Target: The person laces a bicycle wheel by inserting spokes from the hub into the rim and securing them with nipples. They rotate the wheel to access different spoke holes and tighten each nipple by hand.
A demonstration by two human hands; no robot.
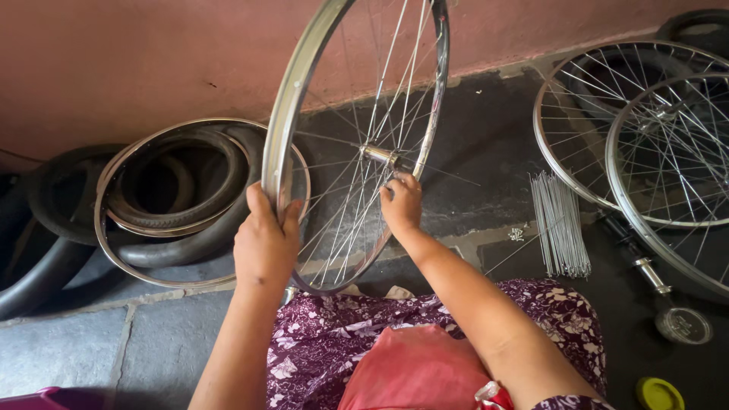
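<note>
Silver spoked bicycle wheel (357,144) stands upright at centre, its top cut off at twelve o'clock, its bottom resting by the person's purple floral lap (319,349). Left hand (266,239) is clamped round the rim at the wheel's seven o'clock, fingers curled over the metal. Right hand (401,203) is pinched in among the spokes just under the hub (380,156); what the fingertips grip is too small to tell. Open dark stone floor (486,144) at three o'clock. At nine o'clock, black rubber tyres and a bare metal hoop (175,201) lean on the pink wall (114,61). At three o'clock, a bundle of loose steel spokes (560,224), then two more spoked wheels (645,144), partly cut off. Yellow lid (659,395) at five o'clock.
</note>
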